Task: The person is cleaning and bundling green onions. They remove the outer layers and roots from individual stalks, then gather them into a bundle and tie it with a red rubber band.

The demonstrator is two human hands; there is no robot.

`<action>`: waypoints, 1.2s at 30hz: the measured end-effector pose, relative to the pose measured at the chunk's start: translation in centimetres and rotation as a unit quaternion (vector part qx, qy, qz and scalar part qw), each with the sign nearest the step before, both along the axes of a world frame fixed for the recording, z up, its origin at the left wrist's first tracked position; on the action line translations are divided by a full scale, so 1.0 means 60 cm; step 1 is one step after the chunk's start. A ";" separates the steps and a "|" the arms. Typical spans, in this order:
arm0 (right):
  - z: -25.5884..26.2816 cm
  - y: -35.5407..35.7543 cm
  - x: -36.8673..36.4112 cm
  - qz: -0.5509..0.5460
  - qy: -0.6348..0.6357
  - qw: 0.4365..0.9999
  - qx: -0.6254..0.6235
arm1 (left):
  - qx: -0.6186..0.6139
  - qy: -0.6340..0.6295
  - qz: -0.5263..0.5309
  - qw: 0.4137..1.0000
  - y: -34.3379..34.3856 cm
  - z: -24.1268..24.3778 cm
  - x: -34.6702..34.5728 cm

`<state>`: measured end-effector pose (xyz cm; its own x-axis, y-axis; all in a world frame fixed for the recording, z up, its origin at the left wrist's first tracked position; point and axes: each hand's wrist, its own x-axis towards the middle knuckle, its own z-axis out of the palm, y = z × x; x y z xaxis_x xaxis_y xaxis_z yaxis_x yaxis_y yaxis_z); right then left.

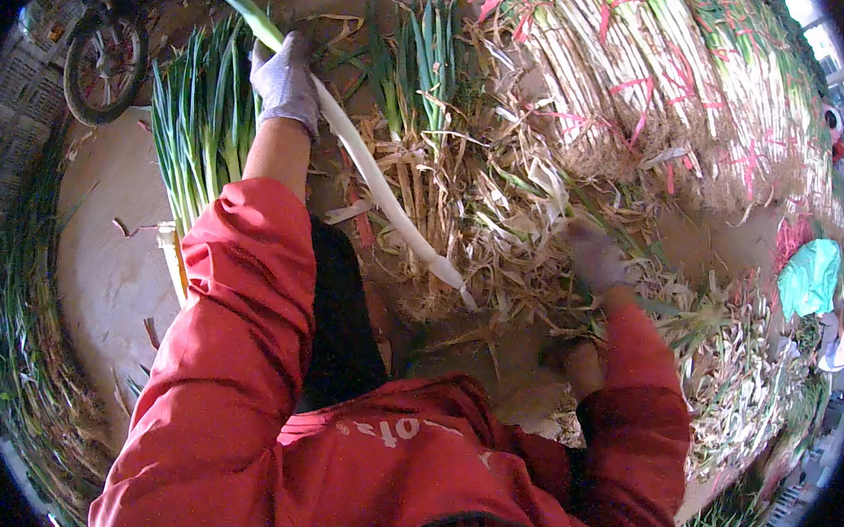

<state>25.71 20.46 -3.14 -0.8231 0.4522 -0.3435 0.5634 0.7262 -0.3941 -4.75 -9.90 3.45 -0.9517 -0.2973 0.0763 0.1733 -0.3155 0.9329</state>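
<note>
My left hand (287,84), in a pale knit work glove, grips a long green onion (370,172) where the white stalk turns green. Its white shank looks bare and slants down to the right, ending in a root tip above the litter. My right hand (596,256), also gloved, is motion-blurred over dry peelings (515,226); whether its fingers hold anything is not clear. Between the hands lies a small group of unpeeled green onions (423,120) with brown outer leaves. Left of my left forearm are several green onions with clean shanks (208,124), partly hidden by the sleeve.
Large bundles of green onions (619,70) bound with red ties fill the upper right. A heap of peelings (742,389) and a green plastic bag (810,277) are on the right. More onions (32,335) line the far left, below a wheel (106,66).
</note>
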 end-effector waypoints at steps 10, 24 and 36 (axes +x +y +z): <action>-0.352 -0.276 -0.106 0.089 -0.156 0.978 -0.108 | 0.012 0.002 -0.039 0.999 0.027 0.048 0.007; -0.043 -0.154 -0.019 -0.168 0.119 0.770 -0.604 | -0.010 -0.052 -0.096 0.994 0.045 0.007 -0.006; 0.022 -0.116 0.081 -0.222 0.123 0.856 -0.451 | 0.171 0.053 -0.056 0.982 -0.053 0.124 -0.011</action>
